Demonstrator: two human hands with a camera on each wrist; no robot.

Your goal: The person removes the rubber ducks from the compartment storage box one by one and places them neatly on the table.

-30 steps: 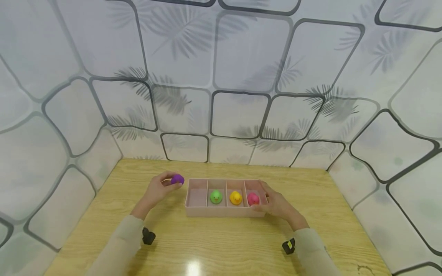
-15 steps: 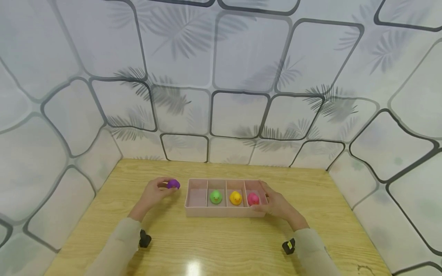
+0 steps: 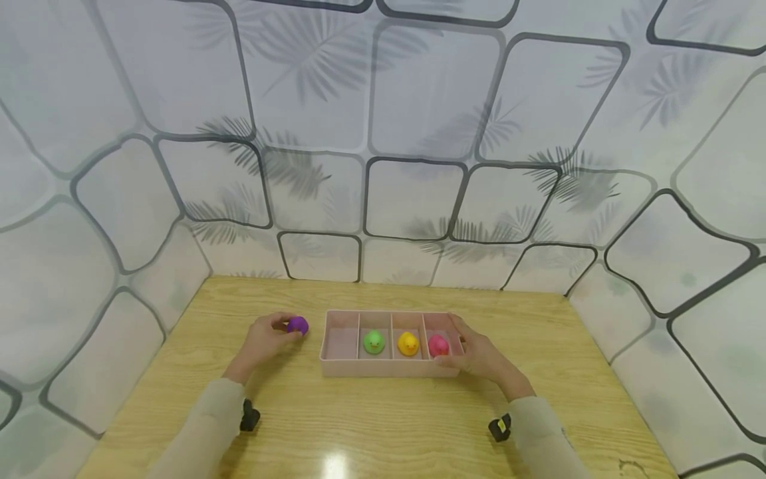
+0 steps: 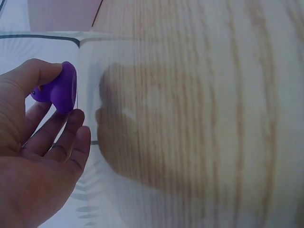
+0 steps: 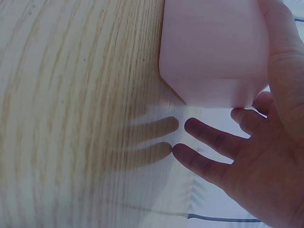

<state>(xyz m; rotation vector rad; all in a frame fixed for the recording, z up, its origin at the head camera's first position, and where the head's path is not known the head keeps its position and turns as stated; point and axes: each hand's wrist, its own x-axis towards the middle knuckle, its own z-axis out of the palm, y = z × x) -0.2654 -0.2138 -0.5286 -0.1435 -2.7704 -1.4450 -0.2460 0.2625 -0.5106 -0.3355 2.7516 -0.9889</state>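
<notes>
My left hand [image 3: 264, 340] pinches a purple rubber duck [image 3: 297, 325] between thumb and fingers, left of the pink box. The left wrist view shows that duck [image 4: 61, 90] held just off the wood, its flat base facing the table. At the right end of the pink box [image 3: 389, 368] my right hand [image 3: 481, 354] grips the walls, thumb at the front and fingers at the back. The box has a row of compartments; the leftmost is bare. A green duck [image 3: 374, 342], a yellow duck [image 3: 408, 344] and a pink duck [image 3: 439, 345] sit in the others.
The wooden table [image 3: 371, 426] carries the box. Patterned cloth walls [image 3: 413, 199] enclose it at the back and both sides. Black wrist devices [image 3: 249, 416] hang below both cuffs.
My left hand has moved down and slightly left with the purple duck, lowering it toward the table. The right hand and the box have stayed still.
</notes>
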